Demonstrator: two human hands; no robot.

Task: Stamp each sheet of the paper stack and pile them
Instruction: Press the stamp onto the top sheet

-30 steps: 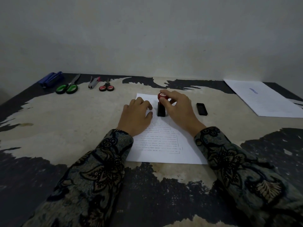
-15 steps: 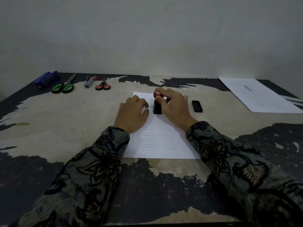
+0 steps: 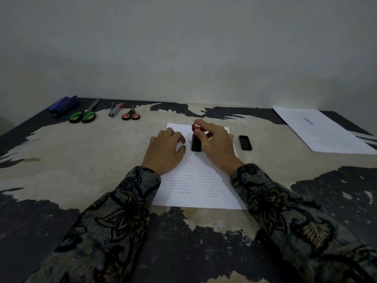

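A printed white sheet [image 3: 195, 184] lies in front of me on the worn table [image 3: 85, 152]. A black stamp with a red knob [image 3: 196, 139] stands on the sheet's upper part. My right hand [image 3: 216, 148] grips the red knob from the right, thumb and fingers curled round it. My left hand [image 3: 166, 153] rests palm down on the sheet just left of the stamp, fingers bent at the tips. A second pile of white sheets [image 3: 322, 129] with a blue mark lies at the far right.
A small black cap or ink pad [image 3: 245, 142] lies right of the sheet. Along the far left edge sit a blue stapler [image 3: 63, 105], green-handled scissors [image 3: 84, 115], a grey staple remover [image 3: 115, 109] and small red-handled scissors [image 3: 131, 115]. A plain wall stands behind the table.
Both hands and the stamp stay in the same place on the sheet. Only the camera view shifts slightly.
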